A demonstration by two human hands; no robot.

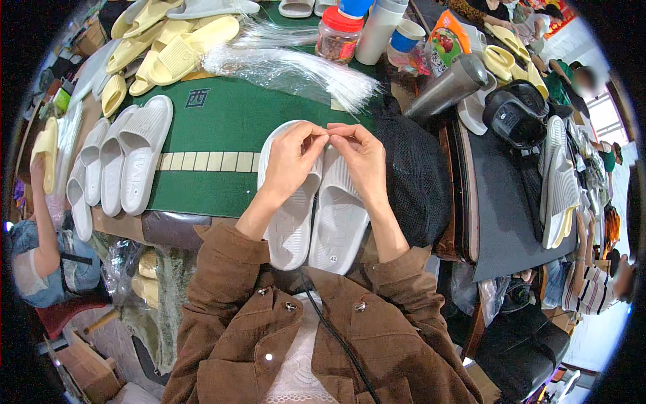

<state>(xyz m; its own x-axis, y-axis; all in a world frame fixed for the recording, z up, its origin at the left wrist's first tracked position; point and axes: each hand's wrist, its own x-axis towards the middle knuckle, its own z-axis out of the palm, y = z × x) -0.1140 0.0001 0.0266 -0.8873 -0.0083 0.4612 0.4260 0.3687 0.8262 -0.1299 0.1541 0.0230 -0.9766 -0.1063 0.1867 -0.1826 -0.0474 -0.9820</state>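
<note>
A pair of light grey slide slippers, the left slipper (288, 232) and the right slipper (338, 222), lies side by side before me at the near edge of the green mat (208, 128). Over their straps, my left hand (293, 158) and my right hand (363, 161) meet with thumbs and forefingers pinched together. Whatever is between the fingertips is too small to make out. Beyond my hands lies a bundle of thin clear plastic strands (289, 67) in a loose clear bag.
Several grey slippers (141, 158) stand at left, with a heap of yellow slippers (192, 50) behind them. A red-lidded jar (339, 37), a steel tumbler (447, 87) and a black mesh bag (410, 175) are at right. Other people work on both sides.
</note>
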